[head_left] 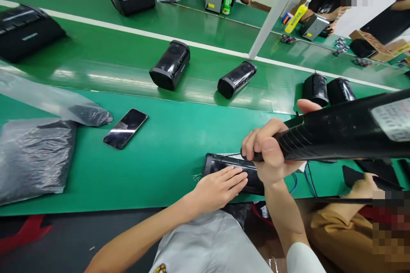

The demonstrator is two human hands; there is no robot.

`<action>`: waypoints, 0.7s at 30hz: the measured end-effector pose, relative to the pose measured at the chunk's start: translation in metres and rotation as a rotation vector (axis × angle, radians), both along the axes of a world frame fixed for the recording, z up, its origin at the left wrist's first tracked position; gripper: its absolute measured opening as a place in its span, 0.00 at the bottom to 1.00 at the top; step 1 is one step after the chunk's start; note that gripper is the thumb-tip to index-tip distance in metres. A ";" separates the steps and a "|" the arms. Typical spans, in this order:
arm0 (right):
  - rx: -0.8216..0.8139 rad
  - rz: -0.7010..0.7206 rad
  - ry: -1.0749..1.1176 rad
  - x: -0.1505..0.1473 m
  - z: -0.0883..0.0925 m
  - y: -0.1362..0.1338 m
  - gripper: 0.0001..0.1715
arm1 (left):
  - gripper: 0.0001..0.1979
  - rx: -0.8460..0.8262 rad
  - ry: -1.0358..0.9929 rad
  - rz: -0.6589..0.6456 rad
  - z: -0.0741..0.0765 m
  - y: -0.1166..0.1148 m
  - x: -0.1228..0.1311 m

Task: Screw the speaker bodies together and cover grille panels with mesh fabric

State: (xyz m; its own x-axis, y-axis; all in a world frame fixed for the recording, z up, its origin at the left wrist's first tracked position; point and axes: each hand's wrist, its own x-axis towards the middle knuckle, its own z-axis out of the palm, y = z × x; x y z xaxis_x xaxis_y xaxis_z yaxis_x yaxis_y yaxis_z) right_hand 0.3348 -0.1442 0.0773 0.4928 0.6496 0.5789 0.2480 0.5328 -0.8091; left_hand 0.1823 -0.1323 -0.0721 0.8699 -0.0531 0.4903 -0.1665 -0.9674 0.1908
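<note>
My left hand (221, 185) lies flat, fingers stretched out, on a black cylindrical speaker (254, 179) at the front of the green bench. The speaker has a perforated grille, and its right part is partly hidden by my right arm. My right hand (272, 149) is closed around the narrow end of a long black tool (336, 126) with a ribbed neck and a white label. The tool is raised over the bench and runs out of view at the right, so its exact kind is unclear. Something pale and flat shows behind the speaker.
A phone (125, 129) and a plastic-wrapped dark bundle (38, 158) lie on the left. Glossy black speakers (170, 64) stand along the line behind, near a white post (275, 13). A co-worker's hand (365, 187) is at right; other people sit opposite.
</note>
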 end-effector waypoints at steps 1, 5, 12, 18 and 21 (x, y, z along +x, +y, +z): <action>0.043 0.022 0.010 -0.001 -0.001 0.002 0.06 | 0.21 0.001 0.005 0.003 -0.001 -0.001 0.000; 0.040 0.029 0.005 -0.004 -0.002 0.006 0.12 | 0.20 0.003 0.020 0.013 -0.001 -0.002 -0.001; 0.051 0.033 -0.010 -0.001 0.001 0.005 0.10 | 0.19 -0.015 0.003 0.015 -0.001 -0.002 -0.001; -0.029 0.055 0.016 -0.005 -0.022 0.012 0.17 | 0.20 -0.035 0.027 0.024 0.003 0.001 0.002; -0.173 0.044 0.030 -0.012 -0.038 0.018 0.14 | 0.19 -0.043 0.030 -0.001 0.002 0.004 0.002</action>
